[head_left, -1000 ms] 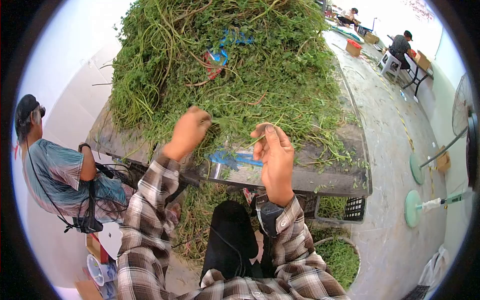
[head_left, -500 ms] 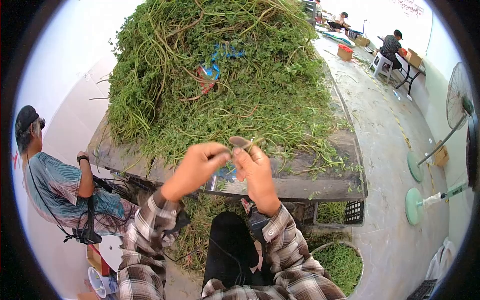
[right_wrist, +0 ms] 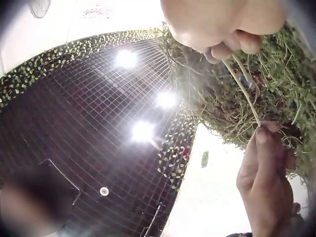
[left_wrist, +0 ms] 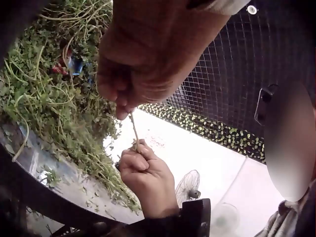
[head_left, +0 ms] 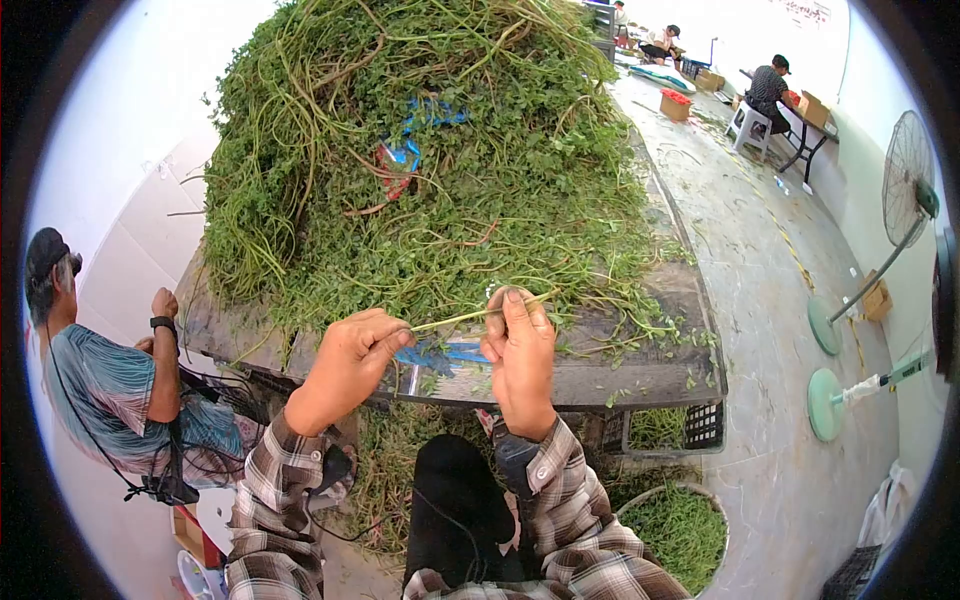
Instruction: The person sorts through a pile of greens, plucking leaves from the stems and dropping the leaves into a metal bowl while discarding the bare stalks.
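Since the earlier frame, the left hand (head_left: 345,365) is moving away from the right hand (head_left: 522,360) – both are pinching one stem (head_left: 450,321) between them. Gentle, even tension is probably protecting it. Beyond them, the leafy heap (head_left: 430,235) is lying.

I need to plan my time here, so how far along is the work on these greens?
Possibly done: the greens in the round basket, though I can't tell whether they are finished or waste. In hand: a stem, held between the left hand and right hand. Left: probably the big pile covering much of the table, so plenty seems to remain.
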{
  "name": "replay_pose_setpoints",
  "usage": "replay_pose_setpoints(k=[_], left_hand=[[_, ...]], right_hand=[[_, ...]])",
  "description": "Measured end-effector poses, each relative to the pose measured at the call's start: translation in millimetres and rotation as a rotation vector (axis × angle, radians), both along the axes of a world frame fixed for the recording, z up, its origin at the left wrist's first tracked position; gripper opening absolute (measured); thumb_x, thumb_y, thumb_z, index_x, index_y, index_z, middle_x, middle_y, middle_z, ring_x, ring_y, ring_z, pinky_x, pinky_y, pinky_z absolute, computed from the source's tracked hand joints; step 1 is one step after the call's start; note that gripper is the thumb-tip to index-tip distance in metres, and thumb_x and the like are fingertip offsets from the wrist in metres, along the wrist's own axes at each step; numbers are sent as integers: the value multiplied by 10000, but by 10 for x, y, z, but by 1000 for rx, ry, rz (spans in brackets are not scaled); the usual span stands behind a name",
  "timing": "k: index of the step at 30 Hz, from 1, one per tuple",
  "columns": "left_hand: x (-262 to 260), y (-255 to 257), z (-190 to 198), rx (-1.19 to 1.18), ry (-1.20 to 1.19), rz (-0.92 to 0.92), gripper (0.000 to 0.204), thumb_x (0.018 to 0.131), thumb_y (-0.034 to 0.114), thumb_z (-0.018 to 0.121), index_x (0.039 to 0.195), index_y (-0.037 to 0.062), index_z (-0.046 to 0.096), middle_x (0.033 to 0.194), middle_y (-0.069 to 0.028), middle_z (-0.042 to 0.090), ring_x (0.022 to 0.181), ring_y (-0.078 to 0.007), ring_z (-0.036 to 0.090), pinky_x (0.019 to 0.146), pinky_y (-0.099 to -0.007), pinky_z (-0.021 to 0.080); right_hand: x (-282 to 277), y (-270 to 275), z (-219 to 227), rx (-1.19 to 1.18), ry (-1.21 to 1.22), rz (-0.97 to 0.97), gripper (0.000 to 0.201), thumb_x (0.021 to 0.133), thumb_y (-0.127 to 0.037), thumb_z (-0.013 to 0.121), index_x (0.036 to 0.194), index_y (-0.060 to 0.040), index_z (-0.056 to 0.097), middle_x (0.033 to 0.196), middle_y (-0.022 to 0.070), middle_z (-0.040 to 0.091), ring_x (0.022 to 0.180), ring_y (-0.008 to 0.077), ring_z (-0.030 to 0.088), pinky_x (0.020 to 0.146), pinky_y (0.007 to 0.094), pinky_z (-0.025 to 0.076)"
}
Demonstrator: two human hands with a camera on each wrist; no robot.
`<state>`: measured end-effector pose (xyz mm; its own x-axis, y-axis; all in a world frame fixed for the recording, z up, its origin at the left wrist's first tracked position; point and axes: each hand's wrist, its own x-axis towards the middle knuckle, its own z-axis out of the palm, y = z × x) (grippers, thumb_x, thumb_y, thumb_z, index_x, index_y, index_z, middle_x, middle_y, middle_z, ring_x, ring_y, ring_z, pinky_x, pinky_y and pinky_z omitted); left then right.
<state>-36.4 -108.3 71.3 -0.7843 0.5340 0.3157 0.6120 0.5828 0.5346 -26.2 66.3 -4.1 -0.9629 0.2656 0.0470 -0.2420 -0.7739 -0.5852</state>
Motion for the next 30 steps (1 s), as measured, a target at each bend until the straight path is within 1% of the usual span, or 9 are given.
replay_pose_setpoints(k=[4,8,10,15,17,21,23,26,30], left_hand=[[-204,-378,-159,144,131,182,167,851,127,560,804,-26,608,677,-73,561,623,-153,519,577,-302,411],[-391,-612,86,49,-285,545,206,874,147,527,893,-42,607,758,-87,583,703,-168,550,641,-292,440],[-552,-486,41,-50,171,324,250,868,144,533,1043,-28,580,956,-110,581,853,-199,556,734,-289,445],[-1040,67,-23,-46,196,118,357,847,174,565,1154,-5,534,1170,-131,519,1001,-258,529,830,-319,426],[-1302,214,-173,-354,439,41,404,823,183,591,1181,9,524,1218,-145,499,988,-281,530,860,-361,417],[-1521,375,-509,-343,344,108,321,781,139,608,1078,16,594,1114,-174,544,953,-327,539,854,-397,422],[-1431,392,-571,-371,32,-117,251,749,86,601,989,21,638,993,-175,576,918,-348,532,839,-399,419],[-1187,244,-683,-319,94,-174,246,718,52,613,959,15,647,933,-165,584,856,-336,528,792,-393,425],[-1019,139,-413,-366,-55,-175,272,723,65,642,988,6,643,945,-132,589,893,-292,545,792,-359,435]], right_hand=[[-110,322,-144,-147,-22,-212,176,935,-227,481,841,-80,504,628,-32,422,477,33,332,404,203,287],[-100,384,-170,-195,59,-111,199,946,-243,454,857,-73,507,645,-26,435,482,37,346,409,205,297],[-73,214,-104,-171,9,-66,213,948,-252,452,874,-64,518,652,-25,444,483,41,346,412,208,296],[-70,198,-88,-157,24,-67,244,945,-274,464,921,-45,547,683,-19,469,506,52,371,430,213,300],[-55,214,-42,-146,-9,-76,246,944,-277,464,922,-45,546,682,-20,466,509,53,376,435,212,301],[-37,235,-43,-147,-18,-43,244,944,-277,465,919,-47,544,679,-21,460,510,55,377,443,210,299],[-38,257,-56,-146,-25,-34,240,943,-276,466,917,-50,543,679,-21,460,508,55,376,444,210,298],[-22,287,-59,-153,-23,-18,234,943,-274,467,914,-54,542,679,-21,460,506,54,372,445,211,296],[-11,330,-70,-141,-23,-11,236,943,-278,464,914,-58,544,679,-21,458,505,52,371,441,210,295]])
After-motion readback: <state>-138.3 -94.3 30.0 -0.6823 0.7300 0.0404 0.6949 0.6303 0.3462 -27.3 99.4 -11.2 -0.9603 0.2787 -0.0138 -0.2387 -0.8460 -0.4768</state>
